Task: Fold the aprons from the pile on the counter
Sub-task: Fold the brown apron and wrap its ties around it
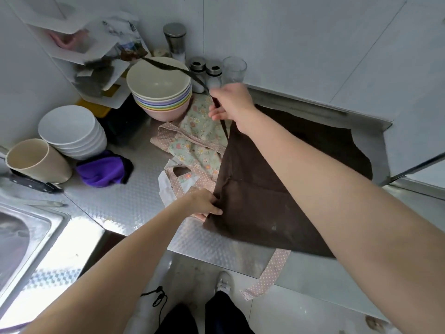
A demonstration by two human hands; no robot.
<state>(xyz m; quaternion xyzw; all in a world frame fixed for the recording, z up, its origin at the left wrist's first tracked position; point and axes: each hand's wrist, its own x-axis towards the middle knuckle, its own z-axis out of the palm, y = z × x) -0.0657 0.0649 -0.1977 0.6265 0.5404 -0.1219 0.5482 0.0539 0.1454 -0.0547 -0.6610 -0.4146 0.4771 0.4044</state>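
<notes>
A dark brown apron (260, 201) lies spread on the metal counter (125, 203), reaching to the back wall. My left hand (204, 203) pinches its near left edge. My right hand (231, 104) is raised over the far left corner and grips the apron's brown strap (168, 67), which swings blurred up and left over the bowls. A floral apron with pink dotted trim (192, 145) lies crumpled to the left, partly under the brown one. Its dotted strap (267, 273) hangs over the counter's front edge.
A stack of pastel bowls (160, 92) and a stack of white bowls (72, 131) stand at the back left, with shakers (204, 73) and a glass (233, 68) behind. A beige cup (36, 162), a purple cloth (103, 172), a knife (31, 183) and the sink (21, 237) lie left.
</notes>
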